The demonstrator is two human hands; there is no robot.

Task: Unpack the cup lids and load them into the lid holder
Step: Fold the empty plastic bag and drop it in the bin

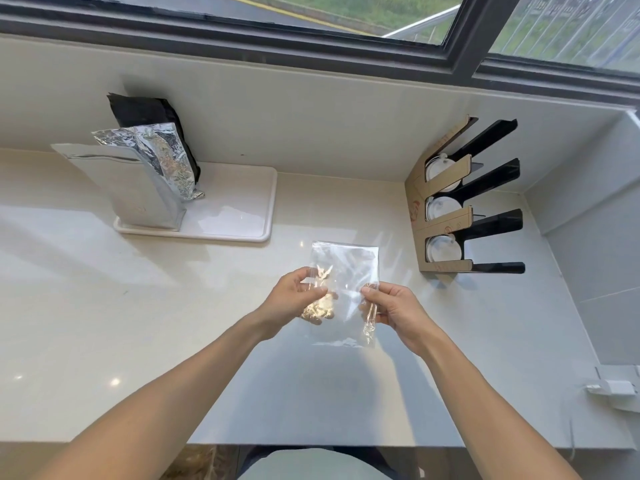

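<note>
Now both hands, left hand (298, 296) and right hand (391, 308), pinch an apparently empty clear plastic bag (343, 271); lids (443, 249) fill the lid holder (460, 202), so discarding likely follows.

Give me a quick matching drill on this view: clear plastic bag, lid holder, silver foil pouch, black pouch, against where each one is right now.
Things:
1. clear plastic bag
2. lid holder
3. silver foil pouch
4. black pouch

Places:
A. standing on the white tray, at its front left
B. against the back wall, behind the crumpled foil bag
C. held above the counter by the left hand and right hand
D. on the counter at the right, white lids in its three slots

Pairs: 1-C, 2-D, 3-A, 4-B
</note>
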